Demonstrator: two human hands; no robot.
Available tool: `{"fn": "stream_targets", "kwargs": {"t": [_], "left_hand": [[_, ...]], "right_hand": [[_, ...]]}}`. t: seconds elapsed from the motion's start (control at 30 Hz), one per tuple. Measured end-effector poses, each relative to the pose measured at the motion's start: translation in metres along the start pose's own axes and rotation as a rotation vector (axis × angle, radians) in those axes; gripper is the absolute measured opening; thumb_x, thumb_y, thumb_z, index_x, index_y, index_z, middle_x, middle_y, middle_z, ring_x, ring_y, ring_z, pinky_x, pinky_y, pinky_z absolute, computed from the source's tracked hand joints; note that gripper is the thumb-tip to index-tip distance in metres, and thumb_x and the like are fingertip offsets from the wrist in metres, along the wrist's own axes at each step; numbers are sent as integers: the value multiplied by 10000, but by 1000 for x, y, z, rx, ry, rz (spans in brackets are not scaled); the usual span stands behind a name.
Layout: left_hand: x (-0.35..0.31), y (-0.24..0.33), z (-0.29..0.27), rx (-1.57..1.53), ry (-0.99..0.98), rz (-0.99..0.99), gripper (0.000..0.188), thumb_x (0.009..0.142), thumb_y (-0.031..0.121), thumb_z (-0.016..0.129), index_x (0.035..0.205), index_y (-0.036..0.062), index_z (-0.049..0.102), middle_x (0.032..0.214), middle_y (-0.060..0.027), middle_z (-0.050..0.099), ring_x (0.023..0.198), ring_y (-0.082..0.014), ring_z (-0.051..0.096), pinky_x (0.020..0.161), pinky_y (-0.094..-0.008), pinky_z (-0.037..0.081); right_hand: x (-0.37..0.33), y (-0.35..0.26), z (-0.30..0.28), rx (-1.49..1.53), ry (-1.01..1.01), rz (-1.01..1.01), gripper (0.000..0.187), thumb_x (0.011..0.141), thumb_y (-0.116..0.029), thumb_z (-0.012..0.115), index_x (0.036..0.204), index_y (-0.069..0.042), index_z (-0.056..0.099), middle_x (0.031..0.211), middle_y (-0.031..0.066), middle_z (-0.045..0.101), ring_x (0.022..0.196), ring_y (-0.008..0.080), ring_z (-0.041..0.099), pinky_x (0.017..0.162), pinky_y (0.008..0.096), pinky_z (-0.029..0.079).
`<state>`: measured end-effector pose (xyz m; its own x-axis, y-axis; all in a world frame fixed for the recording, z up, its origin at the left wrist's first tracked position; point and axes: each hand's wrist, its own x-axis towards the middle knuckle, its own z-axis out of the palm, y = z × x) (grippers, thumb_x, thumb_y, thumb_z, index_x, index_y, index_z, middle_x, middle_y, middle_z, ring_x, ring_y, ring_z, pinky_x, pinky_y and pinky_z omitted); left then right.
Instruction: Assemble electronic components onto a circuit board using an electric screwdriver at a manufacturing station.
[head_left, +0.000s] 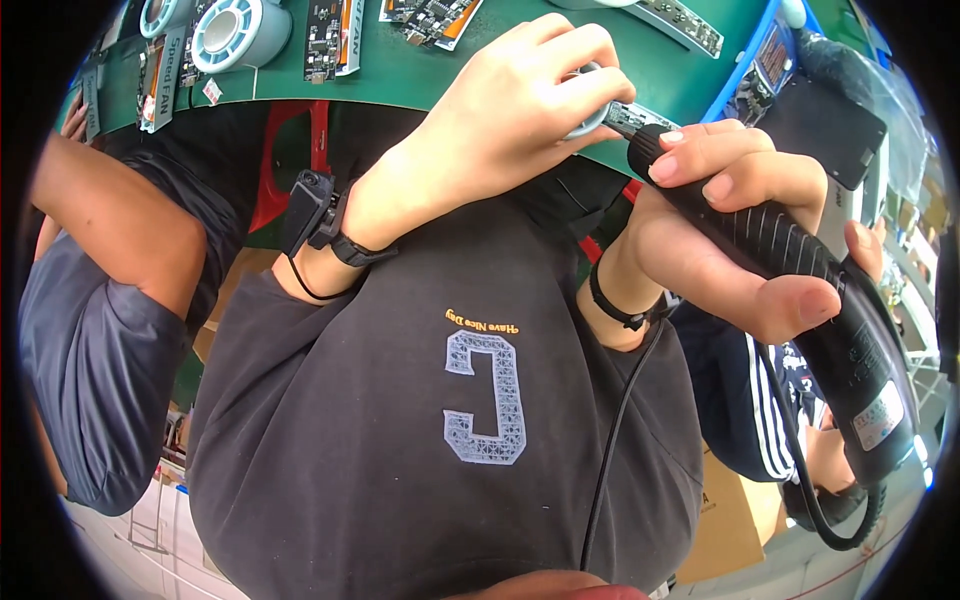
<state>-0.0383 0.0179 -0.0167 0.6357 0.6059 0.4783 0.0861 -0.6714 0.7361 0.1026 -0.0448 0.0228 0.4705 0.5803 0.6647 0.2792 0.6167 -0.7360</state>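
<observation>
My right hand is wrapped round a black corded power screwdriver, its thumb lying along the body. The screwdriver's nose points up and left, close to my left hand. Between its curled fingers, my left hand grips a small light-blue round part, mostly hidden by the fingers. A strip of circuit board shows just beyond the screwdriver's nose. Whether the bit touches the part cannot be made out.
On the green table lie a light-blue fan wheel and several circuit boards. A blue-edged tray and a dark flat panel are at the right. Other people sit left and right.
</observation>
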Motion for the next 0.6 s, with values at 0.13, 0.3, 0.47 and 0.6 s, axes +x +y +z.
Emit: {"fn": "stream_targets", "kwargs": {"t": [0.13,0.3,0.47,0.6], "left_hand": [[1,-15,5,348,41,281,260,756,34,747,992,34,636,948,-101,566,851,-295,574,749,-376,500],[-2,1,2,4,35,18,224,773,29,725,975,36,630,940,-100,562,853,-294,575,745,-375,500],[-4,-16,7,530,60,377,208,782,25,714,973,34,633,936,-100,564,849,-293,576,741,-375,500],[-2,-14,6,537,49,380,200,782,22,714,966,32,636,929,-100,565,846,-293,578,739,-376,502]], "right_hand": [[0,-3,-1,9,42,-47,665,1023,-723,239,1286,-124,360,640,113,500,365,220,504,356,327,477],[0,-9,6,59,90,-22,681,1017,-739,226,1239,-123,414,634,94,495,364,202,486,358,322,481],[0,-8,6,22,52,-25,669,1013,-746,229,1235,-142,413,632,91,488,363,202,481,363,320,487],[0,-11,5,78,70,-22,665,1015,-743,233,1241,-144,411,637,95,495,373,209,507,369,320,496]]}}
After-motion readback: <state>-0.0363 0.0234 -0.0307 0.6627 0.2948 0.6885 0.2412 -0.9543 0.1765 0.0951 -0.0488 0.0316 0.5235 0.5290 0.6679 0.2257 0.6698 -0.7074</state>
